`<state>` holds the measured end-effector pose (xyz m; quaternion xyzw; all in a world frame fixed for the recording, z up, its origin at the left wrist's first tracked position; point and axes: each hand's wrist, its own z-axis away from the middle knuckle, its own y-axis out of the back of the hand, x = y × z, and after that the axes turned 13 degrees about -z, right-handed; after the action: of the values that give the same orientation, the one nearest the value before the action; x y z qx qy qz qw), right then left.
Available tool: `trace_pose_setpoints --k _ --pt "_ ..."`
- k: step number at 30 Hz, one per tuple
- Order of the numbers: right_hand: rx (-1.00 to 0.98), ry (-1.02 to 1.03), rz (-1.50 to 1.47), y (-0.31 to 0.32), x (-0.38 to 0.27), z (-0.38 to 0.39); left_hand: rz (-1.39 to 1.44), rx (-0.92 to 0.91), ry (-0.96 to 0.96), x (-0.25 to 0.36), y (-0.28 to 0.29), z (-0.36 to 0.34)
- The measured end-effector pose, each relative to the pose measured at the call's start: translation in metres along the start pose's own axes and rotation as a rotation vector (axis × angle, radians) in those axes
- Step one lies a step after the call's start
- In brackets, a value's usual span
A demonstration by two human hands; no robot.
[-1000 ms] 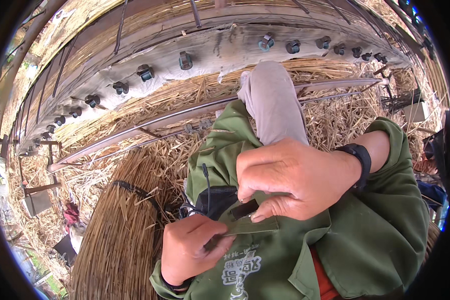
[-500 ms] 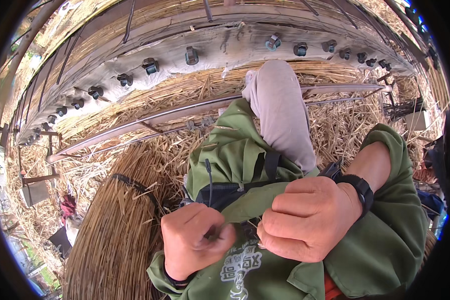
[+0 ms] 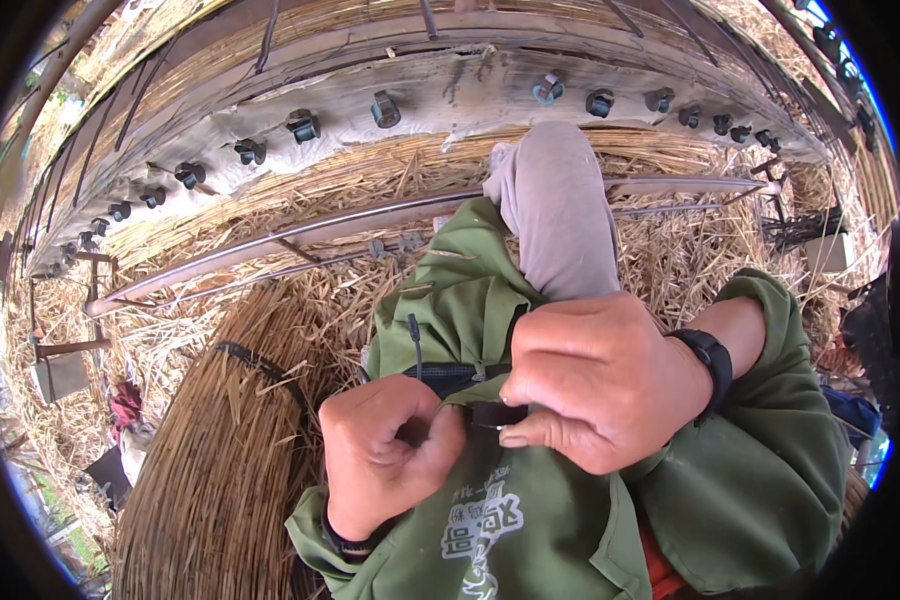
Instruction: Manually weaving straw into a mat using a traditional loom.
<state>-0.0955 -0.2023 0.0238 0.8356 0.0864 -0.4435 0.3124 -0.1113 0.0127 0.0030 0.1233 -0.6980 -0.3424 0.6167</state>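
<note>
My left hand (image 3: 382, 455) is closed at the edge of a green cloth garment (image 3: 530, 510) with white print, which lies over my lap. Opposite it, my right hand (image 3: 595, 385) pinches a short black strap (image 3: 492, 413) between thumb and fingers. The strap spans the small gap between both hands, at the garment's upper edge. A tiny pale bit shows by the right thumb tip; its kind is too small to make out. Just beyond the hands lies a green bag-like cloth (image 3: 440, 300) with a black zip and cord.
A tied straw bundle (image 3: 200, 480) stands at my left. Ahead, a long metal rail (image 3: 370, 215) crosses loose straw (image 3: 670, 250). Farther off runs a pale board (image 3: 450, 105) with several dark clips. My bent knee (image 3: 560, 210) rises in the middle.
My right hand has moved up and slightly left, closer to the left hand, and the black strap shows more plainly. My left hand has risen a little.
</note>
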Motion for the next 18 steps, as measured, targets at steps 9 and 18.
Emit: trace_pose_setpoints --k 9,18 --pt "0.144 -0.115 -0.038 0.007 0.002 0.006 0.114 -0.036 0.019 -0.004 -0.005 -0.010" --pt "0.189 0.098 0.244 -0.007 -0.001 0.014 0.190 -0.047 0.037 -0.005 -0.010 -0.014"
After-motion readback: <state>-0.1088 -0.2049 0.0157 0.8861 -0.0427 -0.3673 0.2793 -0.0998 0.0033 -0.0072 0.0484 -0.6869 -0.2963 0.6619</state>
